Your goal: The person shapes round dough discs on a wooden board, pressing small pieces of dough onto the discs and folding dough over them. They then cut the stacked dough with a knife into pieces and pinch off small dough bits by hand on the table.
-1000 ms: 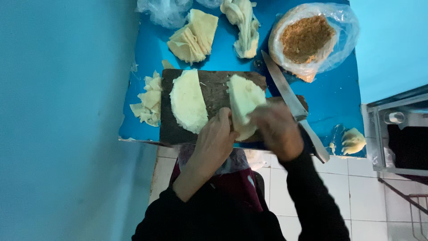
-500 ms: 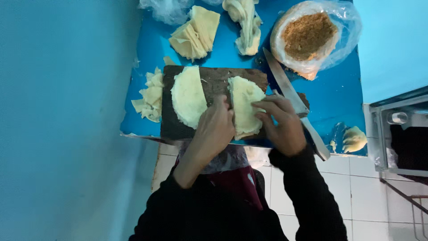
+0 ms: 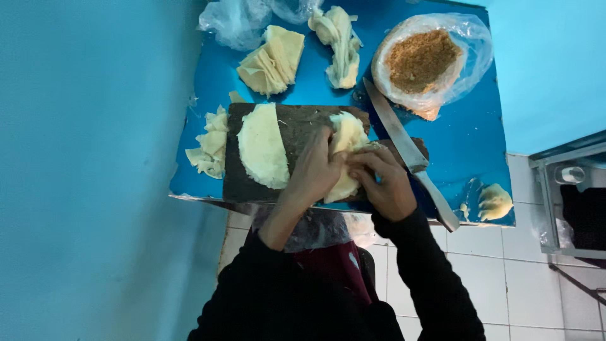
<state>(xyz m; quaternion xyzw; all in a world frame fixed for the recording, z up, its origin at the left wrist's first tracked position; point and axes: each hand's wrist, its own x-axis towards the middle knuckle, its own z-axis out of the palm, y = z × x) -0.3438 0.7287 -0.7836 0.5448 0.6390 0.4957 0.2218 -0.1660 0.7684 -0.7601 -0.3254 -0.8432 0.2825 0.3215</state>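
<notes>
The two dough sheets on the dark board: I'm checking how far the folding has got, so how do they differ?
The left sheet lies flat and spread as a half-round; the right sheet is bunched and folded up. Nothing touches the left sheet, while the left hand and right hand pinch the right sheet. Both are pale cream and rest on the board.

bench (image 3: 480, 145) bright blue | board (image 3: 303, 126) dark brown | dough sheet (image 3: 262, 148) pale cream | crumb filling (image 3: 420, 60) golden-brown | sleeves (image 3: 429, 278) black

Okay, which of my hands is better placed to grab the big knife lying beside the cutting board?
Probably the right hand. It sits at the board's right end, and the long knife lies just beyond it. The left hand is further in, and both hands are on the dough sheet.
</notes>
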